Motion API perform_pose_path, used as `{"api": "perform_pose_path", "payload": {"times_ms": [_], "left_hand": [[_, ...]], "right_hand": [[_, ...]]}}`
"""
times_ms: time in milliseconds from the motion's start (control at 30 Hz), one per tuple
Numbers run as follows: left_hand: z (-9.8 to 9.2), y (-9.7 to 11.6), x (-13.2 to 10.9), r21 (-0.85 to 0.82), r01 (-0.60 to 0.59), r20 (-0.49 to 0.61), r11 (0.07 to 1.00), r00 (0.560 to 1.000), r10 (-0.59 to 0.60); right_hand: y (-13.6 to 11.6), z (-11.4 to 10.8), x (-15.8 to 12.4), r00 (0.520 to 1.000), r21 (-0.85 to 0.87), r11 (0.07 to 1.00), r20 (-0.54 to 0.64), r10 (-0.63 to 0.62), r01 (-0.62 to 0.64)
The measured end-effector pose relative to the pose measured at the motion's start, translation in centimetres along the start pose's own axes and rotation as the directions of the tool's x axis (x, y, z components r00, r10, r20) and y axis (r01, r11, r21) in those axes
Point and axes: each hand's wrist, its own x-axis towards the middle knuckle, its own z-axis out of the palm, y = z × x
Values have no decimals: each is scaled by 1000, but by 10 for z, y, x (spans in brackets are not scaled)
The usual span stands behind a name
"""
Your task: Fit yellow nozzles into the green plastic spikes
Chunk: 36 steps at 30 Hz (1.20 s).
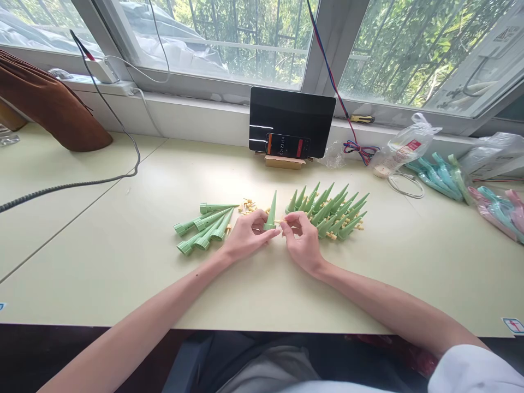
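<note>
My left hand grips the base of a green cone, which points upward. Close by on its right, my right hand pinches a small yellow piece at the side of the cone's base. Several loose green cones lie fanned out left of my left hand, their wide ends toward me. Small yellow pieces are heaped just behind my left hand. To the right of my right hand stands a cluster of green cones with yellow pieces at their bases.
A black tablet with a phone before it leans on a cardboard stand at the back. A black cable crosses the left. Plastic bags and wrapped teal and pink items lie at the right.
</note>
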Motion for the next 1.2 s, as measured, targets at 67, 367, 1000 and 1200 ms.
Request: {"api": "perform_pose_path", "payload": {"times_ms": [67, 367, 1000, 1200], "left_hand": [[0, 0, 0, -5, -2, 1, 1000, 1000, 2], [-1, 1, 1, -17, -6, -15, 1000, 1000, 5], [-2, 1, 1, -59, 30, -25, 998, 999, -32], [-2, -2, 2, -82, 41, -39, 996, 998, -44]], "right_hand": [[0, 0, 0, 1000, 6, 1000, -1, 9, -9], [-1, 0, 0, 999, 29, 999, 19, 38, -39], [-2, 1, 0, 999, 29, 999, 16, 29, -30], [-1, 0, 0, 999, 44, 998, 20, 33, -34]]}}
